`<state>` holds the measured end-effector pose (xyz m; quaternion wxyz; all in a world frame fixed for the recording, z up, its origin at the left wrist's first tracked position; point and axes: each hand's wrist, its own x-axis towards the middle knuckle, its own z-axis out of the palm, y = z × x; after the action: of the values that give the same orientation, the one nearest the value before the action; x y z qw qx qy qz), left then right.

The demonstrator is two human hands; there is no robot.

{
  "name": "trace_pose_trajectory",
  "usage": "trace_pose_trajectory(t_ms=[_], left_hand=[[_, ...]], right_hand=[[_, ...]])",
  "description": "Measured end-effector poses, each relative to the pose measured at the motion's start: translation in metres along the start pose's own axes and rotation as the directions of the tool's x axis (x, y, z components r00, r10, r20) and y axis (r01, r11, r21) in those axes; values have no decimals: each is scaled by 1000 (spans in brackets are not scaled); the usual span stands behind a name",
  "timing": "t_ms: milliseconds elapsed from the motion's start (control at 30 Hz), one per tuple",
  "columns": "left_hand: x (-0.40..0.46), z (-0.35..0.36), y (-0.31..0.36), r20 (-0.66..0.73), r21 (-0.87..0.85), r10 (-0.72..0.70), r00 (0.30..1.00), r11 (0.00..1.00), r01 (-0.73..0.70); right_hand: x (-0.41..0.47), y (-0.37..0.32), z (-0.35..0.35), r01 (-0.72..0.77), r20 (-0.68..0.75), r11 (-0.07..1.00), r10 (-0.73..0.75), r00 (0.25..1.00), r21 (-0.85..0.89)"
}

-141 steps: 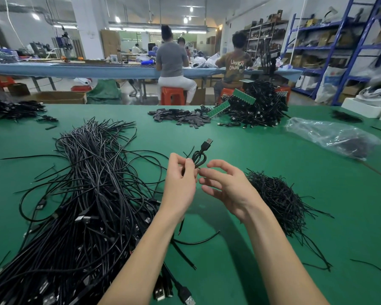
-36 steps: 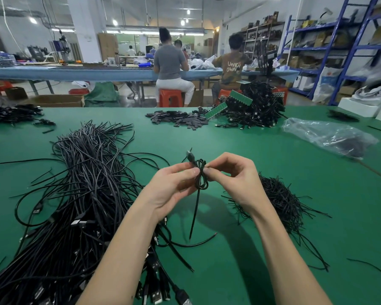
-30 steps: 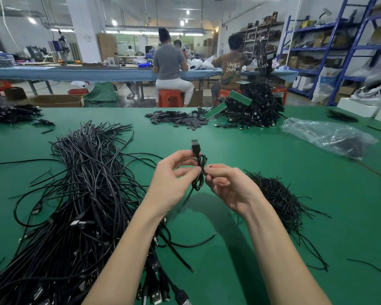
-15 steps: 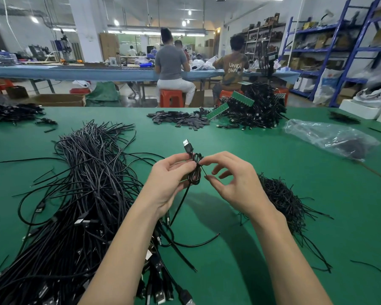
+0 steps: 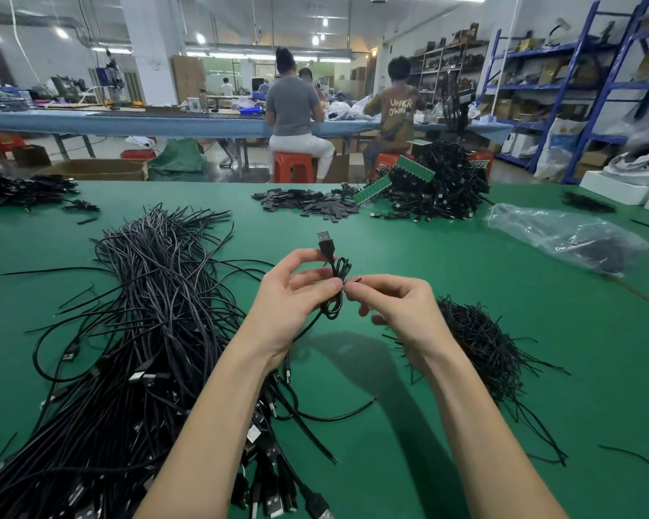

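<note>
- Head view, hands: your left hand point(image 5: 293, 294) and right hand point(image 5: 401, 309) were raised above the green table point(image 5: 540, 312), and their fingertips met over its middle.
- Head view, work item: the coiled cable point(image 5: 341, 267) hung upright between both hands, clear of the table. Its USB plug point(image 5: 325, 239) pointed upward above the coil.
- Head view, left fingers: your thumb and fingers were curled and clamped on the waist of the coil. One finger reached up to the cord just below the plug.
- Head view, right fingers: your thumb and forefinger were pressed together on a thin black tie point(image 5: 356, 280) at the waist of the coil. The other fingers were loosely curled below them.
- Head view, coil detail: whether the tie fully encircled the coil could not be told.
- Head view, left of your arms: a large heap of loose cables point(image 5: 147, 331) lay on the table and ran under your left forearm.
- Head view, right of your arms: a pile of ties point(image 5: 480, 342) lay just beside your right wrist.
- Head view, far side of the table: a plastic bag point(image 5: 562, 234), a mound of bundled cables point(image 5: 439, 181) and a spread of flat dark pieces point(image 5: 308, 204) lay well apart from your hands.
- Head view, background: two people point(image 5: 293, 106) sat at another bench with their backs to you.
</note>
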<state>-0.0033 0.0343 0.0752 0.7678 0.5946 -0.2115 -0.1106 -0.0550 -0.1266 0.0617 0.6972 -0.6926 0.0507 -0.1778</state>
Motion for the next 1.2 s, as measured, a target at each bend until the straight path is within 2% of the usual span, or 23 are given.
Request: trace_pose_trajectory(t_ms=[33,67,100,133,167,200,233,267,300,333,400,467,567,767,967,1000,1033,1067,1100,1133,1167,1200], left_hand=[[0,1,0,9,72,60,998,996,-61],[-1,2,0,29,126,104,994,986,-107],[-1,2,0,41,157,123,992,979,-128],[0,2,-1,35,165,121,992,978,-126],[0,2,-2,11,152,102,995,983,-103],[1,1,-2,-17,114,70,997,991,-67],[1,1,-3,-38,58,30,999,998,-28],[2,1,-3,-51,-2,-6,999,1000,6],[3,0,-4,-60,-53,-35,998,998,32],[3,0,-4,-69,-89,-55,996,995,49],[4,-1,-3,-81,-130,-80,993,989,69],[4,-2,-2,-79,-148,-100,992,985,87],[5,-1,-2,-73,-152,-122,990,982,110],[4,0,-4,-54,-169,-148,988,976,137],[3,-2,-3,-13,-159,-125,992,980,122],[3,-3,-3,-7,-129,-105,994,986,104],[2,-4,-3,-10,-70,-64,998,996,63],[2,-6,-3,-17,12,0,1000,1000,0],[2,-7,-3,-15,97,77,997,993,-75],[2,-7,-2,2,164,148,989,976,-146],[2,-7,-2,29,212,201,979,956,-202],[2,-6,-2,53,243,232,971,940,-237]], right_hand=[[0,0,2,-241,76,944,229,970,227],[1,-1,2,-421,169,816,386,907,397],[0,0,2,-505,224,718,456,861,479],[0,0,3,-523,245,697,466,850,490],[-1,1,3,-487,229,754,430,873,440],[-2,2,3,-379,178,864,338,924,330],[-3,3,2,-210,120,962,191,974,175],[-3,3,0,-12,75,1000,12,997,1],[-3,3,-3,174,54,972,-167,984,-161],[-2,5,-6,323,60,895,-321,945,-307],[-1,5,-10,497,123,698,-514,849,-515],[-1,7,-11,563,173,558,-600,781,-609],[-2,13,-9,605,176,472,-677,715,-642],[-2,22,-6,612,112,408,-765,634,-677],[-4,22,-5,602,78,415,-778,624,-682],[-4,21,-4,596,75,444,-758,648,-669],[-4,19,-3,566,51,519,-707,706,-640],[-3,16,-1,492,9,653,-597,802,-576],[-1,12,-1,356,-27,818,-411,911,-453],[0,7,0,161,-24,953,-173,985,-257],[1,2,0,-72,35,997,73,997,-26],[1,-2,0,-273,119,949,256,959,159]])
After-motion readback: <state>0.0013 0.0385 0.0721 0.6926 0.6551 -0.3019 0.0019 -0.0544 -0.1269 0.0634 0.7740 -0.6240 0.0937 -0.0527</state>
